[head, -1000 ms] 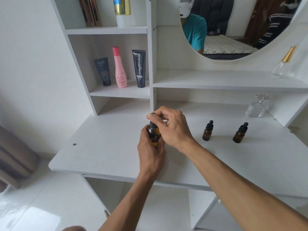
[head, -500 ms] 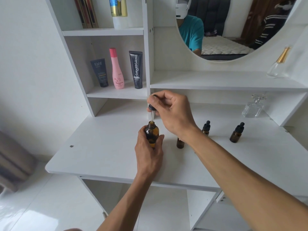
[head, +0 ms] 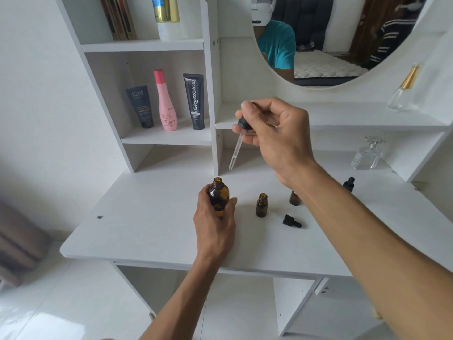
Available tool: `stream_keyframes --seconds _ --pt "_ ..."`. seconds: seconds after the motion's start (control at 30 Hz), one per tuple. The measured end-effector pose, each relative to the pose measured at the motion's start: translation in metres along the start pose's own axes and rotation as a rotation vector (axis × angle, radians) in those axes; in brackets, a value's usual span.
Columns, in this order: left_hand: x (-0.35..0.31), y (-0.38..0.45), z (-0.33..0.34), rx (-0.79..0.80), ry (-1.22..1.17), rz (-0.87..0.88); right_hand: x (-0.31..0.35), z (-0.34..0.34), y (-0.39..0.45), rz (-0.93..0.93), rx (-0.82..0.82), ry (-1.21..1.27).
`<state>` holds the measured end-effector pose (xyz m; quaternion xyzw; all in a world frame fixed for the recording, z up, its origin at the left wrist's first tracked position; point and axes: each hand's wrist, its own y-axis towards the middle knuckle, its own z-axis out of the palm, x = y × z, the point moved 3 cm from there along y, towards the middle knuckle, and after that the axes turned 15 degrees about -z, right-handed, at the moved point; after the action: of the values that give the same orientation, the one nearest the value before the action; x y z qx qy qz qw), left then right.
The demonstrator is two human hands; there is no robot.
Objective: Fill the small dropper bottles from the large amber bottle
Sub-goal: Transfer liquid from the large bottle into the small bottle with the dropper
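Note:
My left hand (head: 215, 225) grips the large amber bottle (head: 219, 197), which stands upright and uncapped on the white desk (head: 147, 231). Above and to its right, my right hand (head: 277, 136) pinches the black bulb of the glass dropper (head: 238, 143), whose tip hangs clear of the bottle's mouth. An open small amber bottle (head: 261, 204) stands just right of the large one, with its black dropper cap (head: 291, 221) lying on the desk beside it. Two further small bottles stand behind my right forearm, one mostly hidden (head: 295, 198), the other capped (head: 348, 184).
A glass perfume bottle (head: 367, 155) stands at the back right, and another with a gold cap (head: 403, 90) on the shelf above. The left cubby holds a dark tube (head: 141, 106), a pink bottle (head: 166, 101) and a black tube (head: 195, 101). A mirror hangs above.
My right hand has drawn the dropper up out of the large bottle and lifted it to the right. The open small bottle and its loose cap have come into view.

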<state>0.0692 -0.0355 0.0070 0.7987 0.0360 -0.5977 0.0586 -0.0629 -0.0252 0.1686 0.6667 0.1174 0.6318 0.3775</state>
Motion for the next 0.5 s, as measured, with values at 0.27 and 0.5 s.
stream_keyframes --seconds 0.27,0.5 --pt "0.0 0.0 0.0 0.004 0.002 0.0 -0.022 -0.043 -0.01 0.045 -0.077 -0.13" --pt "0.0 0.0 0.0 -0.008 0.01 0.01 -0.035 -0.057 -0.024 0.093 -0.088 -0.171"
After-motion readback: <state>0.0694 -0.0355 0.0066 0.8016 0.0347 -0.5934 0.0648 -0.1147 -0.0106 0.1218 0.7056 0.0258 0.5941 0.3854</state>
